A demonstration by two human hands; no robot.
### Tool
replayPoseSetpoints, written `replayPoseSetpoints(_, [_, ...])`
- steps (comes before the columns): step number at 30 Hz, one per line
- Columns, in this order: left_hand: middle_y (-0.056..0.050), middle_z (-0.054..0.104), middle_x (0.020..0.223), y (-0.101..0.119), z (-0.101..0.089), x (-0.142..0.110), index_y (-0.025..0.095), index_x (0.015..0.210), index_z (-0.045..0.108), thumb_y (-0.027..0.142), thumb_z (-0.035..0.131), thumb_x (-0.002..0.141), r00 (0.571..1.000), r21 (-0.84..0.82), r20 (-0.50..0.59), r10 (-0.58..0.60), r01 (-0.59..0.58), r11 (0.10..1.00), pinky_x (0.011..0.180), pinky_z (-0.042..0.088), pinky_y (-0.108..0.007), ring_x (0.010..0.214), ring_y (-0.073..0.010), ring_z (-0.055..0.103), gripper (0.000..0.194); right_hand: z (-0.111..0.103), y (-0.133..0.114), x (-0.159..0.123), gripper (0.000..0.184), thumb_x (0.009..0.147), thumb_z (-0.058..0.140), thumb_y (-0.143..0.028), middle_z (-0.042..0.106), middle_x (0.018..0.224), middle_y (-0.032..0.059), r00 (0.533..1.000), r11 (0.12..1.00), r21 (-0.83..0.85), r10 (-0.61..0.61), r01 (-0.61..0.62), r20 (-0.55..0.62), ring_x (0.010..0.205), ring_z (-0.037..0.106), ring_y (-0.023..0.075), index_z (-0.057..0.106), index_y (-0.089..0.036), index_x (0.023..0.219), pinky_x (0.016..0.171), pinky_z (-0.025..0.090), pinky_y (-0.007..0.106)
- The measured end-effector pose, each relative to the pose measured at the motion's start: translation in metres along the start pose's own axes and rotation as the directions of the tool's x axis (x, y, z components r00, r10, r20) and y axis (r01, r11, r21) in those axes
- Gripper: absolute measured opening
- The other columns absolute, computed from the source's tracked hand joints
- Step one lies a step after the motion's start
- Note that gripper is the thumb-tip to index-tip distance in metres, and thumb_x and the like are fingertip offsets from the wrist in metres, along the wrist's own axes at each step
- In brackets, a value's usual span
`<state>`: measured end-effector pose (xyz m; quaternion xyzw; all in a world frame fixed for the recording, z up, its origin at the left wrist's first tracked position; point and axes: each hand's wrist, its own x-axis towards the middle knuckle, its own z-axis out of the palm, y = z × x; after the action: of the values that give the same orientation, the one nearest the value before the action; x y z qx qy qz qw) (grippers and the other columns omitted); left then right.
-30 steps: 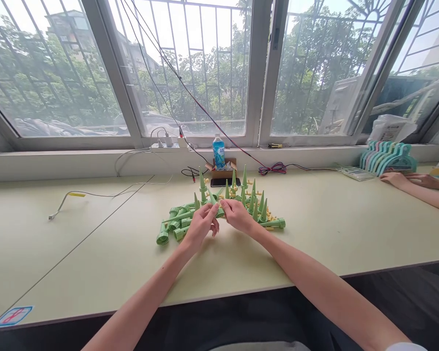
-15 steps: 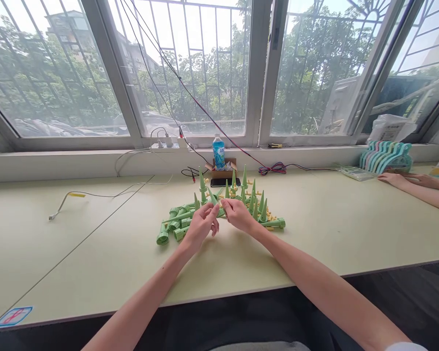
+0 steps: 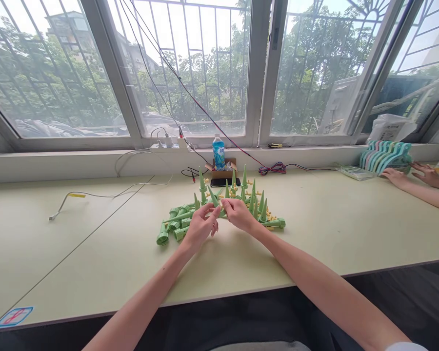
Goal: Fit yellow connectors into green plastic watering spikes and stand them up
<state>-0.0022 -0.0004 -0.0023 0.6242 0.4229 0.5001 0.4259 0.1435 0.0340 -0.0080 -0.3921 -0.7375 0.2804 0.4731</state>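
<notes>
Over the near side of a pile of green plastic spikes, my left hand (image 3: 204,225) is closed on a green plastic spike (image 3: 213,196), its pointed end tilted up and to the left. Close beside it, my right hand (image 3: 237,213) pinches with thumb and forefinger at the spike's near end; what lies between these fingertips is too small and covered to make out. Several green spikes (image 3: 263,210) stand upright to the right and behind. Wider green tubes (image 3: 163,237) lie on their sides at the left. Small yellow plastic pieces (image 3: 271,219) are scattered among the spikes.
Behind the pile are a dark phone (image 3: 219,183), a small cardboard box (image 3: 229,173) and a blue bottle (image 3: 218,153). A white cable (image 3: 95,195) lies left, a coiled cable (image 3: 274,168) right. Another person's hands (image 3: 397,178) are near pastel hangers (image 3: 386,157) at the far right.
My hands stay in nearly the same place, with the held spike shifted only slightly. At the far right, the other person's hands have moved apart a little by the hangers.
</notes>
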Motion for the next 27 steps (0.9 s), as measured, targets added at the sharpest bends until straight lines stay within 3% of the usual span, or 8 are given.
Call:
replayPoseSetpoints(13, [-0.003,0.059,0.095,-0.010,-0.002,0.002,0.018,0.084,0.056,0.046,0.064,0.081,0.996,0.103,-0.028,0.083,-0.079,0.992,0.037,0.035,-0.021,0.039,-0.0025,0.045,0.030,-0.001,-0.004,-0.001,0.043,0.094,0.036,-0.041,0.039,0.046,-0.0032,1.000,1.000,-0.010,0.022,-0.022,0.008,0.047,0.036,0.0108,0.037,-0.020,0.056,0.050,0.026,0.026])
replayPoseSetpoints(19, [-0.001,0.059,0.081,-0.010,-0.001,0.001,0.019,0.084,0.060,0.045,0.065,0.080,0.994,0.133,-0.062,0.086,-0.077,0.988,0.040,0.035,-0.021,0.043,-0.0056,0.046,0.027,-0.001,-0.003,0.000,0.043,0.094,0.036,-0.041,0.038,0.046,-0.0034,1.000,1.000,-0.019,0.016,-0.016,0.003,0.047,0.035,0.0108,0.035,-0.021,0.056,0.050,0.025,0.026])
replayPoseSetpoints(27, [-0.004,0.056,0.089,-0.010,0.000,0.002,0.022,0.090,0.071,0.041,0.068,0.077,0.967,0.233,-0.121,0.224,-0.192,0.953,0.045,0.039,-0.022,0.051,-0.0074,0.042,0.023,0.001,0.000,0.001,0.043,0.093,0.036,-0.041,0.036,0.046,-0.0034,1.000,1.000,-0.021,0.022,-0.022,-0.004,0.047,0.033,0.0108,0.035,-0.021,0.056,0.049,0.025,0.026])
